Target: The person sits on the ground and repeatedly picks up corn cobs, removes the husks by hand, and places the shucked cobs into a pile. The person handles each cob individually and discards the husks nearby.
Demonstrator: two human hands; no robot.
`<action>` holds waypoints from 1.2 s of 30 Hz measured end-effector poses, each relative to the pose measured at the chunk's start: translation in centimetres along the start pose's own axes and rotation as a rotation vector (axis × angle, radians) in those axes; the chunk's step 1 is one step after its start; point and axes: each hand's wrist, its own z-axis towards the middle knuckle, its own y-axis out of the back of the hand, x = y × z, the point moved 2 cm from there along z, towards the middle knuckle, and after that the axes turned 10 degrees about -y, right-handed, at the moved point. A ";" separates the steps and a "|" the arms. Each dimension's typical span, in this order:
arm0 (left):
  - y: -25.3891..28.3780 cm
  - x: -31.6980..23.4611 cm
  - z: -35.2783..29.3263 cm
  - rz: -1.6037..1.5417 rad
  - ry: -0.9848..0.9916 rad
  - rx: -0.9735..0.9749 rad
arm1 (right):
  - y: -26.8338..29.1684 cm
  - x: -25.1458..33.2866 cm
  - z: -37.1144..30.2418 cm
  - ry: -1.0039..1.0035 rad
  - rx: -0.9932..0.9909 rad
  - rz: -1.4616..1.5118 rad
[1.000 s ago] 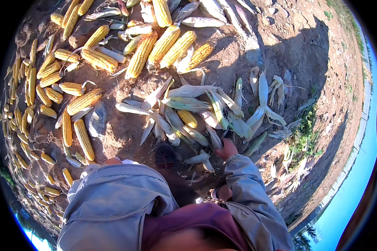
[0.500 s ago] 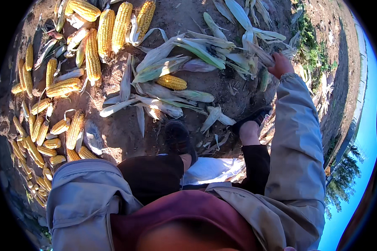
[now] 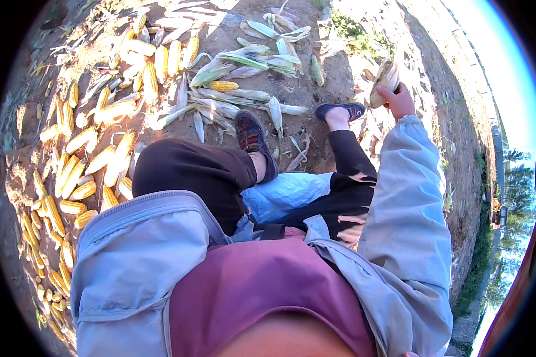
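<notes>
One unhusked corn ear [image 3: 385, 80], pale and still wrapped in dry husk, sits in the right hand [image 3: 399, 101], whose fingers are closed around its lower end, raised beyond the right shoe [image 3: 341, 110]. Dozens of bare yellow cobs [image 3: 110, 113] lie left of the two shoes; a husk pile [image 3: 250, 59] lies ahead. The left hand is out of sight.

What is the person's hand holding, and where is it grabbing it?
The right hand grips an unhusked corn cob by its lower end. The left hand is out of view.
</notes>
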 end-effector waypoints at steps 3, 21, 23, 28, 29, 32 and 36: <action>4.1 5.2 -8.6 0.075 0.271 -0.048 | 5.4 -1.0 -4.6 -0.014 -0.019 0.214; 23.4 -2.3 -8.6 -0.305 0.130 -0.163 | -13.0 -7.4 -10.3 -0.226 0.389 0.572; 23.4 -1.7 -4.3 -0.345 0.104 -0.088 | -16.2 -4.9 -9.1 -0.233 0.471 0.619; 18.5 -2.0 6.2 -0.458 -0.138 -0.048 | -20.6 3.0 -5.8 -0.099 0.551 0.756; 17.4 -2.0 7.3 -0.628 -0.158 -0.060 | -20.9 4.0 -5.6 -0.134 0.572 0.754; 15.7 -1.5 7.9 -1.108 -0.267 -0.199 | -21.2 6.2 -5.1 -0.133 0.635 0.798; 16.3 0.0 6.6 -0.808 -0.187 -0.380 | -21.7 6.9 -3.5 -0.208 0.537 0.872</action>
